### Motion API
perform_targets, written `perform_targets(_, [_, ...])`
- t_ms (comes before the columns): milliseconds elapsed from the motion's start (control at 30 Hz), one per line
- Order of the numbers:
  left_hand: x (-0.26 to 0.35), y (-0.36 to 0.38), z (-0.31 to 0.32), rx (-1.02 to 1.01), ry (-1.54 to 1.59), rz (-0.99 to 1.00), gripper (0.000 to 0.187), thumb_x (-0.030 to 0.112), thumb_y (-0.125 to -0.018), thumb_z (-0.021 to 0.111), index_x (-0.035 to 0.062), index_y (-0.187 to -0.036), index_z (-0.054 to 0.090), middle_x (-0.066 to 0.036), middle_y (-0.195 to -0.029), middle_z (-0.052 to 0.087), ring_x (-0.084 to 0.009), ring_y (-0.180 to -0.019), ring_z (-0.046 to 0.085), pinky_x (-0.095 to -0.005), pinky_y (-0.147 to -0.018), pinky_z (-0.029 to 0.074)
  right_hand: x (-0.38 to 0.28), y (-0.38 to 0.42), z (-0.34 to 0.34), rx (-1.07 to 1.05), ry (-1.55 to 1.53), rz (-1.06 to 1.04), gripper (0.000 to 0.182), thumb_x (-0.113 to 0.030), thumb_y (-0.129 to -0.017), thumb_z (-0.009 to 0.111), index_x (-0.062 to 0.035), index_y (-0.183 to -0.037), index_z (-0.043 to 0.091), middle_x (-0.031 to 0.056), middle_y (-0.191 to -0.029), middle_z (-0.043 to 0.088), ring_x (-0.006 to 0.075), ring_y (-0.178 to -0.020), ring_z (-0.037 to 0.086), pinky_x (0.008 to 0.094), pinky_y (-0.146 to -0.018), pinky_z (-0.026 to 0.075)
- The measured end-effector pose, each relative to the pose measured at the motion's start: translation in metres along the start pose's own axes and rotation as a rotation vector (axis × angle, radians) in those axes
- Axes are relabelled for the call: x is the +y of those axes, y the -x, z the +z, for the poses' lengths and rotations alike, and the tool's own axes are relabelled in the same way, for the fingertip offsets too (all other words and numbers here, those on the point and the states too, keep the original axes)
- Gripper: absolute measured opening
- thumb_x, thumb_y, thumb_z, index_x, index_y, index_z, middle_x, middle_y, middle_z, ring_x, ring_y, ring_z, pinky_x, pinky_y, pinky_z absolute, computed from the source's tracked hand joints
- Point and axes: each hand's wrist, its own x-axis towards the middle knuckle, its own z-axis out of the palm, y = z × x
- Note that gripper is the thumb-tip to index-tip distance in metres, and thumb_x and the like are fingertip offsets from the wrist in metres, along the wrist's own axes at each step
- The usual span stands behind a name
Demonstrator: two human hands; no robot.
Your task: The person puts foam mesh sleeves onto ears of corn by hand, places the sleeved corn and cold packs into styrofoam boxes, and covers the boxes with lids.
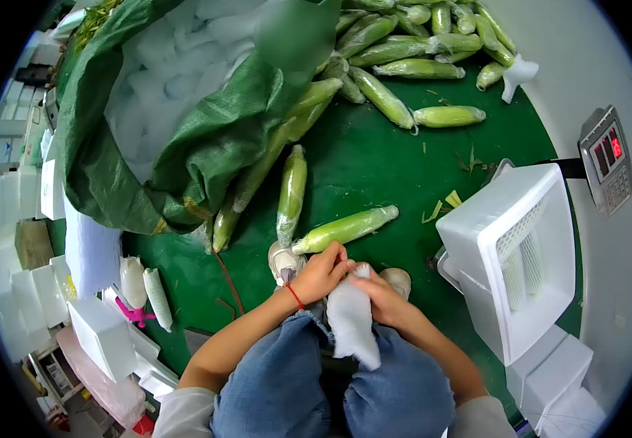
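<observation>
Midway: left hand (321, 274) and right hand (379, 290) both grip a foam sleeve (351, 321) near the knees; few wrapped ears in the white box (476, 219) (right), many corn cobs (403, 58) unwrapped far off.

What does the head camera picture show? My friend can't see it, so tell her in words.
Two bare hands, the left hand and the right hand, hold a white foam net sleeve over a lap in jeans. Green corn cobs lie on the green floor, beside a green sack and a white foam box.
</observation>
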Motion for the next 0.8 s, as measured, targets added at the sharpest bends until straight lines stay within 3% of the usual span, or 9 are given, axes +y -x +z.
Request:
perform_targets(133, [-0.040, 0.011, -0.016, -0.255, 0.142, -0.049, 0.019, 0.020, -0.093, 0.059, 0.0047, -0.102, 0.052, 0.000, -0.090, 0.056, -0.0067, -0.082, 0.051, -0.0238, -0.071, 0.043, -0.001, -0.016, 0.013, -0.034, 0.303, -0.044, 0.035, -0.016, -0.089, 0.058, -0.0097, -0.118, 0.039, 0.0059, -0.102, 0.051, 0.0123, -0.091, 0.053, 0.0291, -0.075, 0.046])
perform_targets(233, [-0.041, 0.013, -0.022, -0.199, 0.285, -0.006, 0.021, 0.022, -0.091, 0.061, 0.0036, -0.099, 0.054, -0.001, -0.087, 0.055, -0.0076, -0.079, 0.049, -0.0244, -0.068, 0.042, 0.000, -0.024, 0.017, -0.023, 0.281, -0.034, 0.038, -0.017, -0.088, 0.060, -0.0094, -0.117, 0.037, 0.0056, -0.097, 0.050, 0.0120, -0.086, 0.052, 0.0277, -0.073, 0.045])
perform_targets(400, [-0.040, -0.001, -0.029, -0.188, -0.150, 0.157, 0.014, 0.018, -0.094, 0.056, 0.0058, -0.088, 0.053, 0.000, -0.084, 0.052, -0.0085, -0.078, 0.049, -0.0239, -0.068, 0.041, -0.008, -0.029, 0.019, 0.025, 0.197, 0.049, 0.039, -0.016, -0.088, 0.060, -0.0083, -0.121, 0.041, 0.0055, -0.099, 0.054, 0.0125, -0.089, 0.054, 0.0274, -0.077, 0.046])
perform_targets(533, [-0.039, -0.010, -0.040, 0.120, 0.359, 0.121, 0.015, 0.017, -0.095, 0.055, 0.0080, -0.085, 0.049, 0.001, -0.082, 0.053, -0.0079, -0.073, 0.050, -0.0235, -0.065, 0.043, -0.020, -0.037, 0.022, -0.029, 0.268, 0.006, 0.030, -0.017, -0.088, 0.059, -0.0037, -0.115, 0.054, 0.0057, -0.102, 0.061, 0.0130, -0.095, 0.058, 0.0283, -0.082, 0.047])
perform_targets(567, [-0.038, -0.012, -0.048, 0.006, 0.934, 0.012, 0.014, 0.017, -0.092, 0.060, 0.0089, -0.092, 0.049, 0.001, -0.088, 0.055, -0.0072, -0.079, 0.054, -0.0230, -0.070, 0.046, -0.024, -0.045, 0.023, -0.051, 0.163, -0.094, 0.026, -0.018, -0.090, 0.058, -0.0015, -0.110, 0.057, 0.0064, -0.100, 0.063, 0.0137, -0.093, 0.059, 0.0293, -0.081, 0.048])
perform_targets(633, [-0.033, -0.001, -0.056, -0.334, 0.936, -0.150, 0.026, 0.015, -0.090, 0.064, 0.0066, -0.110, 0.050, -0.002, -0.099, 0.061, -0.0110, -0.088, 0.057, -0.0235, -0.078, 0.048, -0.038, -0.061, 0.025, -0.101, -0.211, -0.120, 0.025, -0.020, -0.093, 0.054, 0.0021, -0.103, 0.059, 0.0092, -0.097, 0.066, 0.0157, -0.089, 0.062, 0.0314, -0.077, 0.051])
perform_targets(700, [-0.025, 0.008, -0.064, -0.495, 0.760, -0.258, 0.062, 0.014, -0.081, 0.071, -0.0002, -0.133, 0.041, -0.009, -0.125, 0.055, -0.0158, -0.112, 0.052, -0.0328, -0.100, 0.041, -0.061, -0.067, 0.038, -0.162, -0.047, 0.020, 0.023, -0.022, -0.094, 0.053, -0.0010, -0.100, 0.059, 0.0081, -0.094, 0.064, 0.0154, -0.086, 0.062, 0.0314, -0.073, 0.052])
perform_targets(733, [-0.020, 0.007, -0.074, -0.347, 0.926, -0.182, 0.052, 0.007, -0.080, 0.068, -0.0005, -0.127, 0.047, -0.009, -0.120, 0.058, -0.0177, -0.109, 0.056, -0.0335, -0.097, 0.044, -0.045, -0.084, 0.029, -0.135, 0.113, -0.078, 0.022, -0.025, -0.095, 0.054, -0.0034, -0.098, 0.057, 0.0057, -0.092, 0.062, 0.0142, -0.083, 0.060, 0.0293, -0.073, 0.051])
perform_targets(800, [-0.011, 0.002, -0.105, -0.039, 1.125, -0.128, 0.041, -0.005, -0.077, 0.057, -0.0014, -0.118, 0.053, -0.011, -0.114, 0.062, -0.0211, -0.103, 0.061, -0.0356, -0.092, 0.049, -0.037, -0.118, 0.015, -0.214, 0.809, -0.384, 0.024, -0.021, -0.087, 0.061, -0.0019, -0.100, 0.056, 0.0093, -0.093, 0.060, 0.0198, -0.084, 0.060, 0.0326, -0.075, 0.050])
